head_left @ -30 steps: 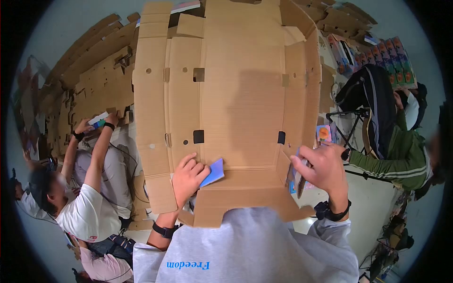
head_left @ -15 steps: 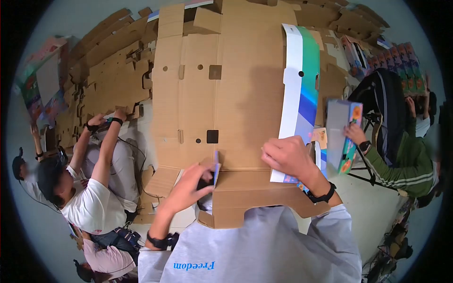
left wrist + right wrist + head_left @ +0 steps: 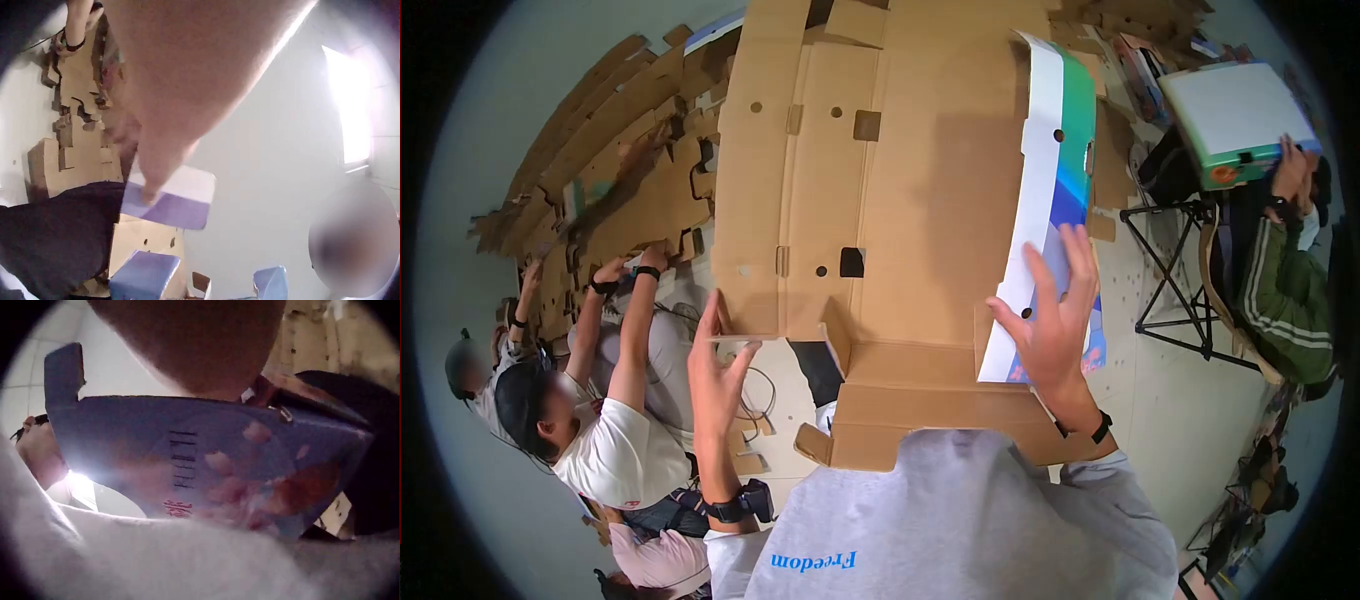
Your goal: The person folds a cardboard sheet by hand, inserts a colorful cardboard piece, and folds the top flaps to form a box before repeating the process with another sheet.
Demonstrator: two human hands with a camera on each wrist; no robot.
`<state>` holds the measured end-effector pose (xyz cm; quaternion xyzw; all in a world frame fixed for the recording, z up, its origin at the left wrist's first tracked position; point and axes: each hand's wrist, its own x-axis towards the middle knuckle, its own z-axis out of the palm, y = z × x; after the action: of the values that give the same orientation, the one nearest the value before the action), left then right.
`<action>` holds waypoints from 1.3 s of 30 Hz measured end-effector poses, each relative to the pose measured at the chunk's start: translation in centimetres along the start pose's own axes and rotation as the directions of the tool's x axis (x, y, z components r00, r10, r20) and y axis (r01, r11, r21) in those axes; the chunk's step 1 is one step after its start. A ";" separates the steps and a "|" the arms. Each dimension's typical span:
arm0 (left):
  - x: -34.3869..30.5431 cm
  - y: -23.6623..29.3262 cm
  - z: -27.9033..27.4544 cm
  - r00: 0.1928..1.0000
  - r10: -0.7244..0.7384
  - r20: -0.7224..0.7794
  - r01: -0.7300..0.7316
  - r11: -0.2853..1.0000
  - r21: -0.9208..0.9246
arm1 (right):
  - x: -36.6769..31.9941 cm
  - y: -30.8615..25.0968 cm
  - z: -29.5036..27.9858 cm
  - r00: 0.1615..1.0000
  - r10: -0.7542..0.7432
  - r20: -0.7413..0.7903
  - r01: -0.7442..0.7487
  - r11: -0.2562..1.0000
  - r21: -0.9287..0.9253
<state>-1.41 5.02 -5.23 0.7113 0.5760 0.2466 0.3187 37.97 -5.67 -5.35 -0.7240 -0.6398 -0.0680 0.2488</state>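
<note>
In the head view a large brown carton (image 3: 940,200) lies unfolded before the person. At the near end of its left panel, the left hand (image 3: 718,385) grips the corner of a small end flap, fingers at the side edge and thumb on the outside. The left wrist view shows a digit on that white and purple flap (image 3: 184,209). The right hand (image 3: 1055,325) rests with spread, mostly straight fingers on the raised white and printed right side panel (image 3: 1040,180). Printed blue-purple card with pink flowers (image 3: 231,462) fills the right wrist view.
Flattened cardboard (image 3: 635,215) is piled at the left, where people sit. At the right, someone in a green sleeve (image 3: 1285,290) is near a white-topped printed box (image 3: 1240,110) and a black folding stand (image 3: 1170,270). A cable lies on the floor near the left hand.
My left hand has left the small blue-purple flap and moved left to the left panel's end. The right side panel has folded inward, and my right hand has spread its fingers on it.
</note>
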 end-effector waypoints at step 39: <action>-1.1 8.5 11.6 0.350 0.785 0.511 -0.935 0.325 0.141 | -3.9 2.0 5.3 0.781 0.287 0.555 -0.615 0.199 0.763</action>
<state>12.38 0.88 -6.77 0.9878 0.0673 0.1202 0.0725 38.11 -6.91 -12.09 -0.6112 -0.3461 0.4860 0.5201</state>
